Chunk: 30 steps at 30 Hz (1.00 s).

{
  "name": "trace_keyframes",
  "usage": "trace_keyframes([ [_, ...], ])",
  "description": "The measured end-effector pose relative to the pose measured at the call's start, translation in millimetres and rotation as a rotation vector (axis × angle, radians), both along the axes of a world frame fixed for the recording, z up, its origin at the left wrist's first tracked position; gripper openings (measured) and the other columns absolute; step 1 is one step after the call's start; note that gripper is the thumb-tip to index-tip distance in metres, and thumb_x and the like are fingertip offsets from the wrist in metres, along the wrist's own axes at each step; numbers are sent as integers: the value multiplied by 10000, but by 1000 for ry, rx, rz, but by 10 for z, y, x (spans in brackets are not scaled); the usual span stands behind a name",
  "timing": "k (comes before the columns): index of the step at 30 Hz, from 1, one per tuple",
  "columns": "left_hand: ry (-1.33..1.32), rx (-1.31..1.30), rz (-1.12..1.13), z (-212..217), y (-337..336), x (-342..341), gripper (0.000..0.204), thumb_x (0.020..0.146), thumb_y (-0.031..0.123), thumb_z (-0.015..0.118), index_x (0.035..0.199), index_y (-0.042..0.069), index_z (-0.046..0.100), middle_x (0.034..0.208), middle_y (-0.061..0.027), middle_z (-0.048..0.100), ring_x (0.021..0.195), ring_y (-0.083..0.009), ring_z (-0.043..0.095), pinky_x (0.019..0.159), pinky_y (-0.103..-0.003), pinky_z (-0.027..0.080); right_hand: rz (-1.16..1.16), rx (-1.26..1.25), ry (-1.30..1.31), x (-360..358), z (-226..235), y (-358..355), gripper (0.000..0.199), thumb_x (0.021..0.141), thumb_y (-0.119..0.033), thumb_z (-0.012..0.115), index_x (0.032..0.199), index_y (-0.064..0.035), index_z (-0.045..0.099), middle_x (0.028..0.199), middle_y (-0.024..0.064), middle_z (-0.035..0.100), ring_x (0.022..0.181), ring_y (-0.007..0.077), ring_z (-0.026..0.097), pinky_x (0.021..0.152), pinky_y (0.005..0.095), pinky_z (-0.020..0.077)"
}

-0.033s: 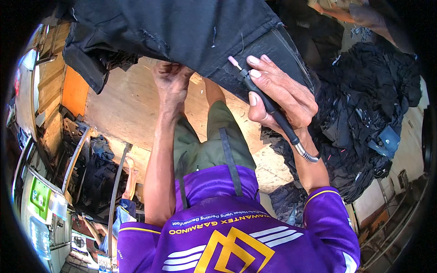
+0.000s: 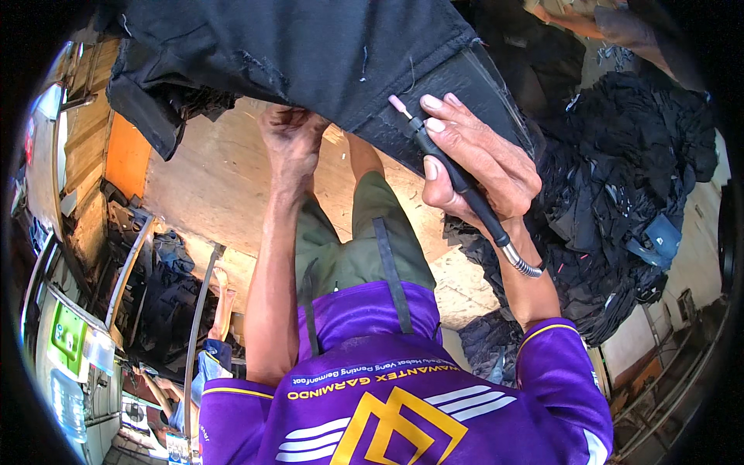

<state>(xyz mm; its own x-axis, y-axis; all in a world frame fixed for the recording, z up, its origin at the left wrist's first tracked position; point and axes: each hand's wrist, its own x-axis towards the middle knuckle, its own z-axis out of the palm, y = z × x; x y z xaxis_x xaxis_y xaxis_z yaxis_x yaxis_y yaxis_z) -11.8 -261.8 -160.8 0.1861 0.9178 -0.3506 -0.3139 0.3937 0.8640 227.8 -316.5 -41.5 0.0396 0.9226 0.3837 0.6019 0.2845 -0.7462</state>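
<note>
Dark navy trousers or a similar garment (image 2: 310, 54), with frayed patches and loose threads, are spread across the top of the view. A flat black panel (image 2: 465, 93) shows at the garment's right end. My right hand (image 2: 488, 155) is closed around a black rotary grinder handpiece (image 2: 457, 174) with a pink grinding stone tip and a metal spring at its cable end. The pink tip lies over the cloth near the panel; whether it touches cannot be told. My left hand (image 2: 294, 136) is curled at the garment's near edge, its fingertips hidden under the cloth.
A large heap of dark garments (image 2: 620, 201) lies at the right. More dark clothes (image 2: 167, 287) are piled at the left behind a metal rail (image 2: 203, 333). Another person's arm or leg (image 2: 223, 306) shows there. Below my hands is a wooden board (image 2: 225, 178).
</note>
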Motion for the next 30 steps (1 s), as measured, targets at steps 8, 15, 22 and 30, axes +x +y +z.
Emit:
trace_keyframes([
  [8,-81,17,9,-133,101,21,265,884,-159,802,1119,-41,772,1113,-123,822,1034,-177,774,962,-331,618,-193,44,99,79,-90,80,313,994,-156,681,1206,57,765,1095,207,818,1119,357,809,1055,492,632],
  [15,-60,41,-22,-53,98,47,195,930,-70,814,1117,-38,767,1092,-119,823,1002,-162,771,937,-322,606,-243,84,-136,-59,-36,386,280,879,-175,927,1086,-42,794,1073,98,845,1179,297,771,1027,426,577],
  [22,345,-55,-121,-29,112,20,159,909,77,890,955,-48,803,864,-66,806,755,-100,695,694,-285,542,-330,35,0,-296,-32,462,218,813,68,844,982,-50,772,855,83,730,859,299,668,812,419,534],
  [30,355,9,-79,151,226,86,157,876,90,885,824,-32,802,759,-24,772,679,-88,667,631,-298,509,-366,114,-125,-306,126,283,194,882,96,797,1020,-26,737,894,148,697,863,354,677,789,432,548],
])
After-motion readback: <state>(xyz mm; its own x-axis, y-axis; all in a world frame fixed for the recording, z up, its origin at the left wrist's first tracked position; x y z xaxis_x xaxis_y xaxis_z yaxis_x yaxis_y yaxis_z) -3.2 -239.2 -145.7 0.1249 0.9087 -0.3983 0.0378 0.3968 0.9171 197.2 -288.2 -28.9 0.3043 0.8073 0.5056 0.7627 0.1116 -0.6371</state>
